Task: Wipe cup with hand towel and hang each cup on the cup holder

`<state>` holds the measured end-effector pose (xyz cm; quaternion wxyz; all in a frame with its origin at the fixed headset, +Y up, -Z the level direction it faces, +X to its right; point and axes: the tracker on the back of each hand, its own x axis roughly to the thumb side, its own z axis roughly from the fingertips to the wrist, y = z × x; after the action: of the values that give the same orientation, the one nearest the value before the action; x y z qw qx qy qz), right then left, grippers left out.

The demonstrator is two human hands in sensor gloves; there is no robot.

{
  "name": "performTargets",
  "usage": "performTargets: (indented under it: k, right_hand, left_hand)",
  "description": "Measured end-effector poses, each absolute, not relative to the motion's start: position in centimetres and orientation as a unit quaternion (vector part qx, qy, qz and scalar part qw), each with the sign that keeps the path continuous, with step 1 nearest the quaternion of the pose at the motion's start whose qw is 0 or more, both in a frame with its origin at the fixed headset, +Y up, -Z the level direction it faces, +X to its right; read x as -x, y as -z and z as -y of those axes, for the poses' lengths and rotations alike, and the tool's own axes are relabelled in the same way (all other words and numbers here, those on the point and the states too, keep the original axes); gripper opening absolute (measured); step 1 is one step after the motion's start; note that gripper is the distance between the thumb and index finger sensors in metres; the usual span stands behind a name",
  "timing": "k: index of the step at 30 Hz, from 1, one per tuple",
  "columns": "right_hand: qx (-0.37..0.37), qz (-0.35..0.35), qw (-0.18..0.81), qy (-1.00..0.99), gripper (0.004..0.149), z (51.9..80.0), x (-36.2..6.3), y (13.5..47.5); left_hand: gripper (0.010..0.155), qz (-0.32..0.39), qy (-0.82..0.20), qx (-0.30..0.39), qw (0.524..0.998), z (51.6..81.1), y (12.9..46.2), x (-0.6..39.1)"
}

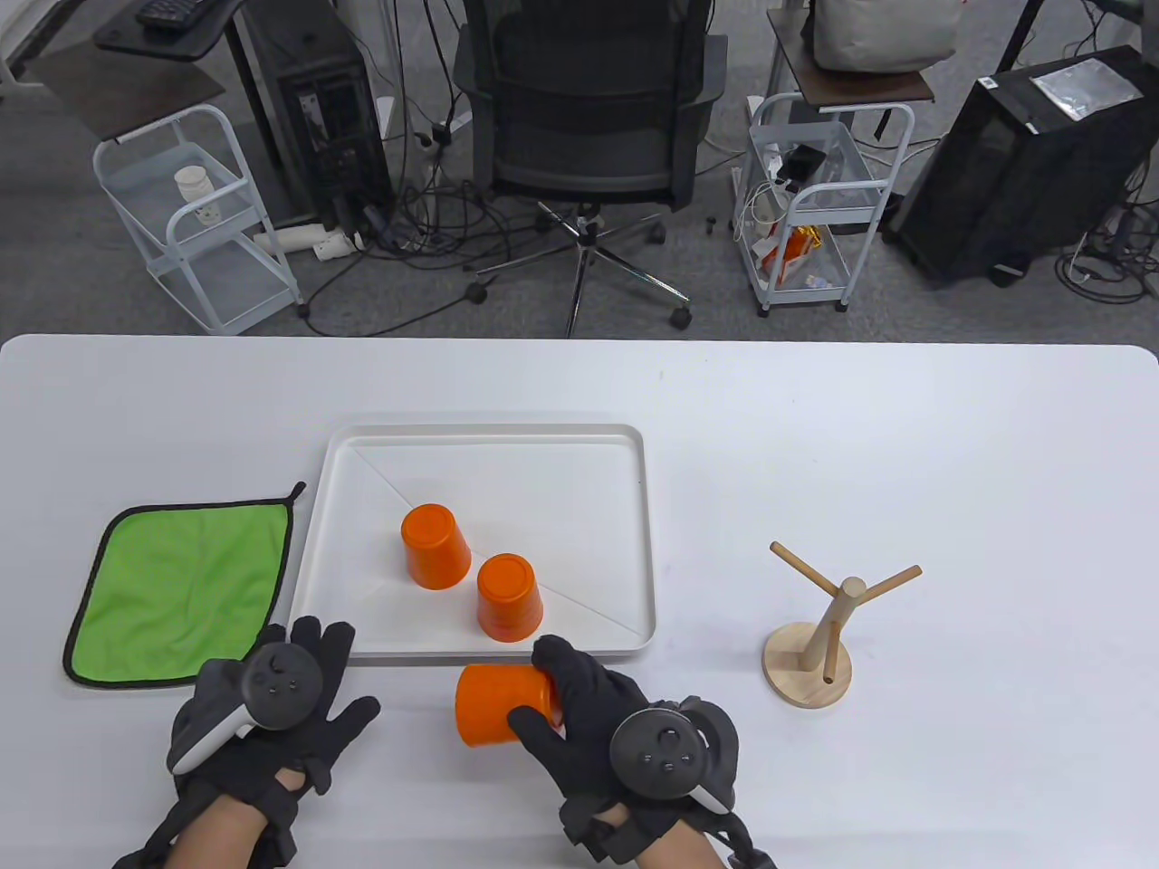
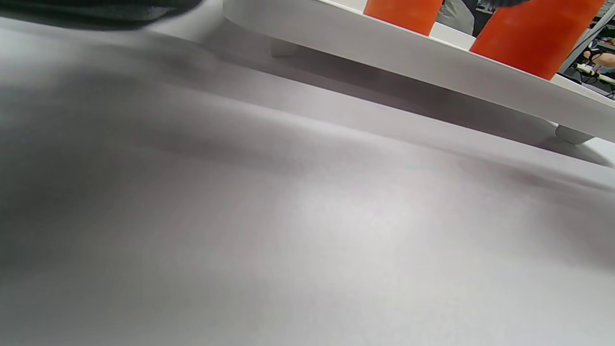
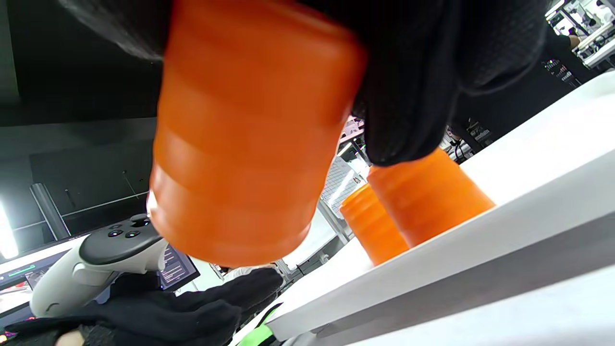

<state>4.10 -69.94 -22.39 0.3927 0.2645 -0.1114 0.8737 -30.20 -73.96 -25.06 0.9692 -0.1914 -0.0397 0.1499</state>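
First orange cup in hand, towel and holder both untouched.

The right hand has its fingers and thumb wrapped round an orange cup, held on its side just in front of the white tray, where two more orange cups stand upside down. The left hand lies flat with fingers spread, gripping nothing, near the green hand towel's corner. The wooden cup holder stands well apart to the right. I'd worry the smooth cup slips from the glove during wiping, or that hanging it knocks over the light holder. The right wrist view shows the fingers lapping the cup's wall; the left wrist view shows only tabletop and the tray's raised foot.
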Motion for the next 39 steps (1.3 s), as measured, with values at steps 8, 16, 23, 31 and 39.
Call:
performTargets:
  k: [8, 16, 23, 31, 39]
  right_hand:
    - [-0.254, 0.092, 0.429, -0.862, 0.076, 70.3, -4.4, 22.5]
    - [-0.263, 0.093, 0.438, -0.854, 0.076, 70.2, -4.4, 22.4]
    - [-0.269, 0.093, 0.441, -0.851, 0.076, 70.2, -4.4, 22.3]
    - [-0.269, 0.096, 0.441, -0.851, 0.076, 70.2, -4.5, 22.3]
    - [-0.272, 0.096, 0.438, -0.851, 0.076, 70.2, -4.5, 22.2]
  left_hand:
    - [0.086, -0.028, -0.149, 0.175, 0.973, 72.5, 26.6, 34.5]
    - [0.087, -0.116, -0.076, 0.202, 0.969, 72.2, 29.7, 39.0]
    - [0.091, -0.167, -0.04, 0.268, 0.948, 74.5, 31.8, 40.6]
    - [0.097, -0.181, -0.032, 0.304, 0.935, 77.2, 32.0, 41.6]
    - [0.1, -0.178, -0.061, 0.312, 0.931, 77.9, 31.7, 42.1]
